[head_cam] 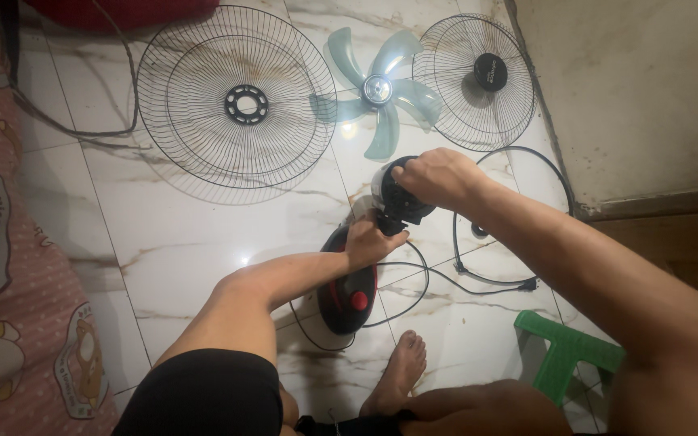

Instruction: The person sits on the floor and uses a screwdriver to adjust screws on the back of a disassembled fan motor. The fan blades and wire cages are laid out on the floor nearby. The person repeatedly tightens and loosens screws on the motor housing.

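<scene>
Black fan motor [401, 198] | my right hand [438, 178] clamped over its top, left hand [369, 241] gripping its neck below | long axis runs down toward me to the red-black base [349, 295].

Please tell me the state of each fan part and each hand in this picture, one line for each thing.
fan motor head: bare, no guard or blade on it, gripped by both hands.
right hand: closed over the motor head's top.
left hand: closed on its lower front.
fan base: lying on the floor.
rear guard: detached, flat on the tiles.
blade: detached, lying flat.
front guard: detached, lying flat.
power plug: unplugged, on the floor.
</scene>
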